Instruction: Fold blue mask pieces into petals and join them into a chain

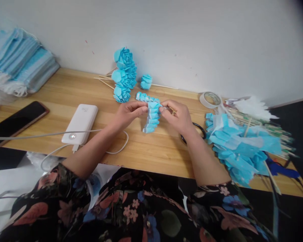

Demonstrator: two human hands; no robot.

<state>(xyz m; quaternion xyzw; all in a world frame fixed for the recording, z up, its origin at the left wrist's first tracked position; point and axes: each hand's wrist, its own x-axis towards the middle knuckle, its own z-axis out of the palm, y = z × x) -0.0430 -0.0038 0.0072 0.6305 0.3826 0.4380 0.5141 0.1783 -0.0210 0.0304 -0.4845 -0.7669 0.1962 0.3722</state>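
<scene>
Between my hands a pleated strip of light-blue fabric [153,116] hangs above the table, its folds running down its length. My left hand [131,112] pinches the strip's upper left edge between thumb and fingers. At the upper right edge, my right hand [175,114] is closed on the same strip; a small dark, shiny thing shows among its fingers, too hidden to name. Just behind lies another gathered blue strip [147,97]. Black looped handles [200,130], apparently of scissors, show beside my right wrist, partly covered by the forearm.
Blue fabric flowers [125,75] on thin sticks and a single flower [146,81] lie by the wall. Left are stacked face masks [22,60], a phone [17,122] and a cabled power bank [80,122]. Right are a tape roll [210,100] and heaped blue pieces [239,141].
</scene>
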